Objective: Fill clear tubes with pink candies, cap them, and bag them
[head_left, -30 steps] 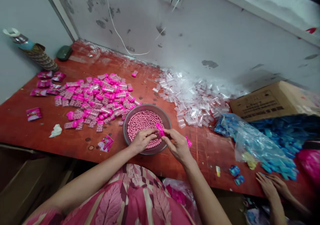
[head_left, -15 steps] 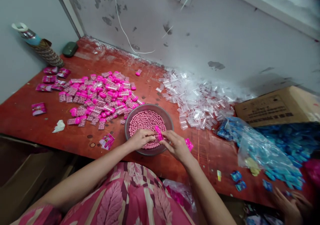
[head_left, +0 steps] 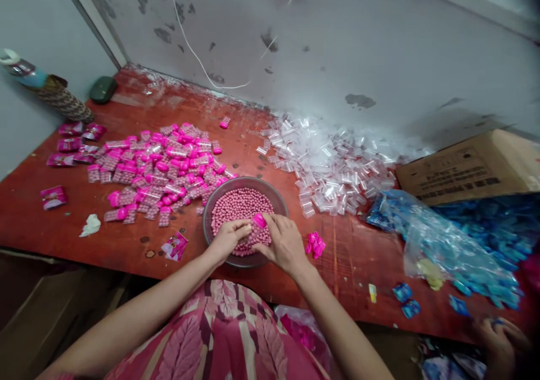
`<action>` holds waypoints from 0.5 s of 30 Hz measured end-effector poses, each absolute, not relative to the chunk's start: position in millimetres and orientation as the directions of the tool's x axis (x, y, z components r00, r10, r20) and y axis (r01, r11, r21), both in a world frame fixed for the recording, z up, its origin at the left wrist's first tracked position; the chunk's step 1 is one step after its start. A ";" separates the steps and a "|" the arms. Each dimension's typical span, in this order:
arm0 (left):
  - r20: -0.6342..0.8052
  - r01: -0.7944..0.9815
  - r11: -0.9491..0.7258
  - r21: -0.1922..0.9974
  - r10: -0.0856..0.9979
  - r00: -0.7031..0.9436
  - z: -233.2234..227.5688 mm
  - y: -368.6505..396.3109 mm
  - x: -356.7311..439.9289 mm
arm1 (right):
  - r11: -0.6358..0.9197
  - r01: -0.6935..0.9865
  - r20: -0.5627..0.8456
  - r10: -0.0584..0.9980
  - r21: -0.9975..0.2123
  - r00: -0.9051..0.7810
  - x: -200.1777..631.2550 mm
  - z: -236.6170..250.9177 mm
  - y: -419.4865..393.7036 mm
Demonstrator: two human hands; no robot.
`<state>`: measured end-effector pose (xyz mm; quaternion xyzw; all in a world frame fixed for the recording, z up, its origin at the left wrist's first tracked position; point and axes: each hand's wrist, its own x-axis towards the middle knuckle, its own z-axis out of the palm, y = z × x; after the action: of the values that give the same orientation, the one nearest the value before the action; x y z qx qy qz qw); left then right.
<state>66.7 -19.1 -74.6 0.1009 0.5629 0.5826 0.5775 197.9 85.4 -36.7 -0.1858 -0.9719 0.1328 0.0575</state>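
Both hands are working over the round metal bowl of little pink candy balls, which is sitting near the front edge of the red tabletop. The left hand and the right hand are pinching a small tube with a pink cap between their curled fingers, right on top of the candy.

Things could be going wrong here. If the tube is tipping while the cap is loose, the balls could be spilling out and rolling off the front edge. A bump from a wrist could be pushing the bowl over that edge too.

The pile of filled pink tubes is lying toward the left edge, and the clear empty tubes toward the back. The cardboard box at the right edge is showing dark printing, too blurry to read. Another person's hand is reaching in at the front right corner.
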 end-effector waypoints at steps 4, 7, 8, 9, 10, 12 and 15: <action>-0.571 -0.621 0.299 0.725 0.764 -0.299 -69.0 -10.2 71.5 | 0.834 0.466 0.135 0.519 -0.294 -0.844 195.3 -55.9 71.0; -0.554 -0.613 0.277 0.740 0.767 -0.323 -68.4 -4.1 73.5 | 0.808 0.486 0.195 0.563 -0.332 -0.803 193.2 -64.5 70.9; -0.538 -0.604 0.264 0.752 0.775 -0.331 -69.3 -2.3 74.1 | 0.800 0.487 0.211 0.574 -0.351 -0.791 192.9 -66.9 72.4; -0.523 -0.596 0.256 0.761 0.785 -0.332 -70.5 -0.8 74.8 | 0.790 0.487 0.221 0.585 -0.372 -0.780 192.8 -69.2 74.0; -0.515 -0.592 0.253 0.765 0.792 -0.327 -72.1 0.7 75.7 | 0.780 0.489 0.222 0.595 -0.391 -0.772 192.7 -71.3 75.6; -0.524 -0.596 0.268 0.757 0.793 -0.310 -75.5 3.1 77.9 | 0.760 0.493 0.201 0.610 -0.424 -0.767 192.1 -74.8 77.4; -0.584 -0.598 0.316 0.736 0.744 -0.326 -77.9 6.6 76.0 | 0.746 0.481 0.146 0.598 -0.462 -0.788 189.6 -78.8 77.9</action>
<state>76.0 6.6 -77.9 0.0637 0.5700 0.5815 0.5770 189.6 77.9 -78.8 -0.2921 -0.9231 0.2047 0.1437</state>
